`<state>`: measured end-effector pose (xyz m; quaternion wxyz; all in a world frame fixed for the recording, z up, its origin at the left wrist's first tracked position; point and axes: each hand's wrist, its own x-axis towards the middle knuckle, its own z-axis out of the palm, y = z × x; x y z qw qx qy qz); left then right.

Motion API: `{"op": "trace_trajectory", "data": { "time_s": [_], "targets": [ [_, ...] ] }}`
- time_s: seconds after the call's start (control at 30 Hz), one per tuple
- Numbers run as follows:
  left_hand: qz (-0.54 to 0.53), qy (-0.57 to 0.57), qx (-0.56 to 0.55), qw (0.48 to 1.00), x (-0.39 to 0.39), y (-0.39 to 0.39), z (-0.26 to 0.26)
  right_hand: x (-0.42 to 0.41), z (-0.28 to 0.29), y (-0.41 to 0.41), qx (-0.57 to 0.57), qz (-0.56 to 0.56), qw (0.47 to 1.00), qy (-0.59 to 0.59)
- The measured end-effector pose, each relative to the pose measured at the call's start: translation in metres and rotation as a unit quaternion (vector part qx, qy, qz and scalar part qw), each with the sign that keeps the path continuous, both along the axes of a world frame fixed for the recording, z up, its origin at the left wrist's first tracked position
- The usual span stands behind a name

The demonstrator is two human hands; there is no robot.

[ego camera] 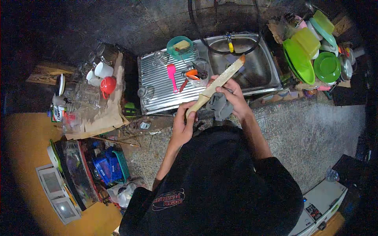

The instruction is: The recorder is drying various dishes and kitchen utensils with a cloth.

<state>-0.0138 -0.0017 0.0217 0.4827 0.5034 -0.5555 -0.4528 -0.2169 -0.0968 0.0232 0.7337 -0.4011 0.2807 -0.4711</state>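
Note:
My left hand [183, 125] grips the handle of a long pale wooden-looking tool [217, 84] with a toothed edge and a brownish tip. The tool slants up to the right, its tip over the sink basin [257, 66]. Around its middle my right hand [236, 97] pinches the blade, and a crumpled grey cloth [221, 106] hangs from the same hand. Just beyond the hands, on the ribbed steel drainboard [158, 101], stands a clear container [200, 81] of utensils. A pink plastic utensil [171, 75] lies beside it.
A teal bowl [180, 47] with a sponge sits at the drainboard's back. A black hose [192, 20] loops near the yellow-handled tap [230, 47]. Left, cardboard [109, 118] bears a red cup [108, 85] and glasses. Green plates [327, 67] are stacked right.

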Motion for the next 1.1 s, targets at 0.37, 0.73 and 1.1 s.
{"op": "trace_trajectory", "data": {
  "time_s": [0.37,0.73,1.1],
  "targets": [
    [0.000,-0.031,-0.025,0.999,-0.001,0.003,0.005,-0.003,-0.008,-0.003,0.011,0.023,0.998,-0.062],
    [0.024,-0.178,-0.066,0.982,0.008,-0.010,-0.013,-0.007,-0.017,-0.004,-0.094,-0.073,0.973,0.196],
    [0.019,-0.177,-0.018,0.984,0.026,-0.041,-0.024,-0.004,0.025,-0.044,-0.311,-0.321,0.794,0.411]
  ]
}}
